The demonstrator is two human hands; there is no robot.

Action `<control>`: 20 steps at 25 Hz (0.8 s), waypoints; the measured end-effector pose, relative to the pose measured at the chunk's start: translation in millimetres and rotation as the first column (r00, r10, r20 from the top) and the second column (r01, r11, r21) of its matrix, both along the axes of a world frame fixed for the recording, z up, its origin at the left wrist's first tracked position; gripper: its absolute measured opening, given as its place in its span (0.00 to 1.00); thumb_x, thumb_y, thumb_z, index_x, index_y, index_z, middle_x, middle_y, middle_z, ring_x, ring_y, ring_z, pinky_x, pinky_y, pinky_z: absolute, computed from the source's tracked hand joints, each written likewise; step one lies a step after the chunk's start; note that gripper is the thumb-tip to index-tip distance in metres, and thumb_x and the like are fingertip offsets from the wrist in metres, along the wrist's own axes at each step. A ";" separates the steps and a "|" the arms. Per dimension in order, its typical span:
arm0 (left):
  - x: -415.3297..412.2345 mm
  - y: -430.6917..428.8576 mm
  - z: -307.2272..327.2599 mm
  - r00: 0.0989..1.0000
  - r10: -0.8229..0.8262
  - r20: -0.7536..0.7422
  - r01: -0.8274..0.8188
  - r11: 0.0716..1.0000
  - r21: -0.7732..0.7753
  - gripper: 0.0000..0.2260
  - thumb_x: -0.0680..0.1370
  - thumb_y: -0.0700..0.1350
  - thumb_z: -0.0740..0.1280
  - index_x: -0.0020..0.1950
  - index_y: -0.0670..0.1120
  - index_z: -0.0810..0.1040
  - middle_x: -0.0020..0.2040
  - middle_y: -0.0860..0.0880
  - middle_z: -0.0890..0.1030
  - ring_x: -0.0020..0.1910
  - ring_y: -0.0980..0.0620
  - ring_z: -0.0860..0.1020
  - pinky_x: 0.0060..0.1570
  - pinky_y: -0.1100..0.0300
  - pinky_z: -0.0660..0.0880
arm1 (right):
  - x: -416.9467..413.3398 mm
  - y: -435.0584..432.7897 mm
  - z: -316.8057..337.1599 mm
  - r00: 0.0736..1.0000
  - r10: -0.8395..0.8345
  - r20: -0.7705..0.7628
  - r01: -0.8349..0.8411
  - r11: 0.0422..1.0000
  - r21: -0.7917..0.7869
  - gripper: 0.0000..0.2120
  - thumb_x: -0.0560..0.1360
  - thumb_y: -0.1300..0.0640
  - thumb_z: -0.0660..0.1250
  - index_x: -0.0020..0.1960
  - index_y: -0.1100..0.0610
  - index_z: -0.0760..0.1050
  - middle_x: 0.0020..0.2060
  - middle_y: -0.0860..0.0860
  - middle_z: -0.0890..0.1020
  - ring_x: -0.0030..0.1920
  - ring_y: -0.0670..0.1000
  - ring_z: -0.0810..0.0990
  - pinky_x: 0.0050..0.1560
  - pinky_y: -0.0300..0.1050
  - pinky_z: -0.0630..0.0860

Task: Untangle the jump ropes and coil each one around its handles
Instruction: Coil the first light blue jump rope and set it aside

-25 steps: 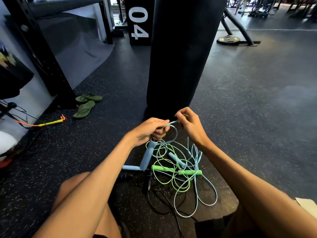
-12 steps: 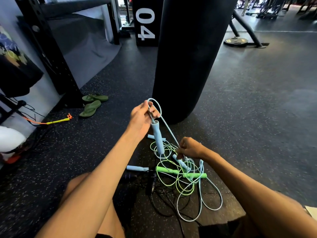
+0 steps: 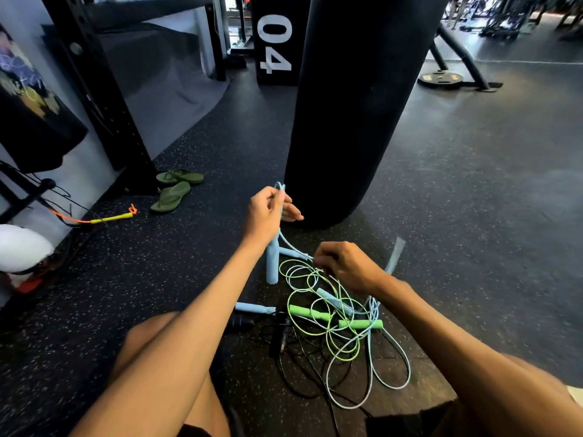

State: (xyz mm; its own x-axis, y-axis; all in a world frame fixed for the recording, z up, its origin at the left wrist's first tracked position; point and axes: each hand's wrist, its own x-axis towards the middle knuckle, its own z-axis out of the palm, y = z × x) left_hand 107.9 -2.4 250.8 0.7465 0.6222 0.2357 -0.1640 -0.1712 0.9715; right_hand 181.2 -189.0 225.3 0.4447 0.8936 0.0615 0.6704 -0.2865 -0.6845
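A tangle of jump ropes lies on the floor in front of me: a light blue cord (image 3: 389, 378), a lime green cord (image 3: 345, 353) with green handles (image 3: 360, 324), and a black rope (image 3: 303, 367). My left hand (image 3: 267, 212) grips the top of a light blue handle (image 3: 272, 263) that hangs down, with a loop of blue cord above my fingers. My right hand (image 3: 345, 266) pinches the blue cord just above the pile. Another blue handle (image 3: 255, 308) lies on the floor, and one more (image 3: 333, 300) sits inside the tangle.
A black punching bag (image 3: 356, 105) hangs right behind the pile. Green flip-flops (image 3: 173, 190) and a yellow-orange rope (image 3: 107, 218) lie at left by a black rack (image 3: 104, 89). A weight plate (image 3: 441, 79) sits far right. My bare knees frame the pile.
My left hand has lifted the blue handle up and away from the pile. My right hand has dropped from beside the left hand down to the cord over the tangle.
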 end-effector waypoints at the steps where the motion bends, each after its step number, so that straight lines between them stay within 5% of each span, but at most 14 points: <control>1: -0.9 -2.8 -1.1 0.998 -0.030 -0.047 0.032 0.998 0.048 0.11 0.83 0.39 0.57 0.46 0.36 0.74 0.34 0.37 0.81 0.32 0.44 0.83 0.35 0.57 0.81 | -0.4 -0.2 2.6 0.999 0.004 0.044 -0.006 0.999 0.035 0.08 0.80 0.59 0.63 0.43 0.56 0.78 0.34 0.54 0.82 0.33 0.52 0.77 0.36 0.46 0.74; 5: -5.4 -17.1 -3.5 0.919 -0.155 -0.362 0.258 0.932 0.256 0.11 0.83 0.40 0.59 0.45 0.38 0.77 0.30 0.46 0.81 0.25 0.54 0.79 0.31 0.62 0.75 | 0.2 -1.9 14.3 0.993 -0.064 0.100 0.040 0.973 0.226 0.08 0.80 0.59 0.62 0.43 0.55 0.75 0.32 0.48 0.78 0.31 0.46 0.75 0.32 0.41 0.70; 9: -8.8 -27.4 -0.8 0.768 -0.448 -0.458 0.500 0.866 -0.007 0.15 0.84 0.43 0.57 0.41 0.40 0.75 0.24 0.50 0.70 0.21 0.56 0.66 0.24 0.65 0.63 | 5.6 -4.9 21.8 0.978 -0.206 0.043 0.179 0.924 0.339 0.08 0.80 0.59 0.65 0.42 0.56 0.77 0.27 0.40 0.71 0.28 0.40 0.70 0.32 0.33 0.64; 16: -10.0 -31.4 6.5 0.679 -0.700 -0.219 0.583 0.696 -0.419 0.19 0.84 0.48 0.54 0.34 0.46 0.69 0.24 0.53 0.57 0.23 0.55 0.53 0.28 0.59 0.52 | 18.1 -4.0 15.5 0.944 -0.267 -0.195 0.326 0.850 0.413 0.12 0.78 0.53 0.68 0.44 0.61 0.72 0.33 0.46 0.73 0.34 0.43 0.69 0.36 0.39 0.68; 20: -5.4 -22.2 11.0 0.786 -0.603 0.138 0.548 0.575 -0.608 0.17 0.84 0.50 0.54 0.39 0.45 0.71 0.26 0.54 0.55 0.23 0.57 0.55 0.26 0.63 0.59 | 31.6 -5.6 1.5 0.885 -0.343 -0.315 0.434 0.853 0.289 0.08 0.81 0.54 0.64 0.45 0.56 0.69 0.32 0.52 0.74 0.33 0.51 0.72 0.38 0.61 0.76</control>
State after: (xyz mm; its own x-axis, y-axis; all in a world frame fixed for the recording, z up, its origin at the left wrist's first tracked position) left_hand 102.6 -24.6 261.8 0.9951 0.0383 -0.0910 0.0562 0.5382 0.8410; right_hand 212.8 -194.7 226.8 0.7917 0.5856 0.1738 0.3528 -0.2060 -0.9128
